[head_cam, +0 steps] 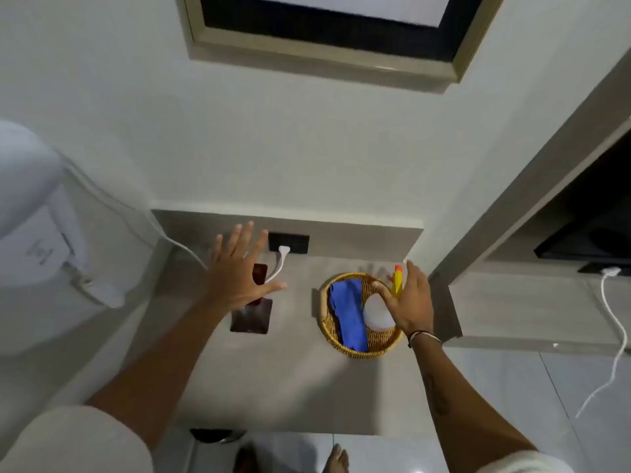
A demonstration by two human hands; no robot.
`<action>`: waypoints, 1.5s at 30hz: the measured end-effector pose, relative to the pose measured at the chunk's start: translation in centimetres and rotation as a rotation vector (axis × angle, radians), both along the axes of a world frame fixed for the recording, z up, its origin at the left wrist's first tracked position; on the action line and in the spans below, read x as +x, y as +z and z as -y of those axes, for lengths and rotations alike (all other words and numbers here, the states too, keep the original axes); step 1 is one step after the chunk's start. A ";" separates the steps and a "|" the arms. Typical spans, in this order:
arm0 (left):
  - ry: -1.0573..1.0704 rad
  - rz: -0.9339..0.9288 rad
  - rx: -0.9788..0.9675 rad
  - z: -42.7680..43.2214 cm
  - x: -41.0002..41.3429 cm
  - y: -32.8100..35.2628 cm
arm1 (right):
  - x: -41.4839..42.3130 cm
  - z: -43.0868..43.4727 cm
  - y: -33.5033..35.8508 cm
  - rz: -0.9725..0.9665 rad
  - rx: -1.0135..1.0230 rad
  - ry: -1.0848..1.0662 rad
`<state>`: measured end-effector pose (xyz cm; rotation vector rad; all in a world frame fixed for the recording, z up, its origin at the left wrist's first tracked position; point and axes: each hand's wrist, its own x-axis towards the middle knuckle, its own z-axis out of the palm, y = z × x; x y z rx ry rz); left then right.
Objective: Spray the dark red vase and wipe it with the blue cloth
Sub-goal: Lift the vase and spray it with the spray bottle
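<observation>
The dark red vase (252, 317) stands on the grey counter (293, 380), seen from above, with its square base toward me. My left hand (239, 268) hovers over its upper part with fingers spread, holding nothing. A round wicker basket (326, 327) to the right holds the folded blue cloth (348, 315) and a spray bottle (377, 314) with a clear body and a yellow and orange nozzle. My right hand (408, 302) is open above the basket's right side, beside the bottle; contact is unclear.
A black wall socket (289, 242) with a white plug and cable sits behind the vase. A white appliance (37, 240) stands at the left. At the right are a lower shelf with a white cable (614, 322), a dark recess and a wall corner.
</observation>
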<state>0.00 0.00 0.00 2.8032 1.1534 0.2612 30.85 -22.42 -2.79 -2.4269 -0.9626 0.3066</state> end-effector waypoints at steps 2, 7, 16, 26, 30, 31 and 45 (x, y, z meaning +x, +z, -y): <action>0.016 -0.109 -0.048 -0.2 -0.2 -1.4 | -0.4 0.4 -1.3 -0.124 0.083 -0.042; -0.018 -0.137 -0.187 -0.6 -1.7 -3.9 | -1.9 0.8 -4.0 -0.289 0.219 -0.080; -0.191 -0.106 -0.233 -2.1 -2.7 -3.9 | -1.4 -0.9 -5.5 -0.241 0.276 -0.119; -0.070 0.266 -0.560 -2.3 -6.7 -4.0 | -2.7 0.1 -2.4 -0.164 0.611 -0.139; -0.034 0.287 -0.614 -1.9 -8.0 -5.2 | -6.3 0.3 -0.3 -0.322 0.526 0.155; -0.034 0.299 -0.620 -1.9 -8.2 -5.4 | -7.5 0.2 0.2 -0.388 0.475 0.235; -0.082 0.246 -0.568 -2.4 -8.7 -4.8 | -16.9 -6.7 -0.8 -0.460 0.112 0.700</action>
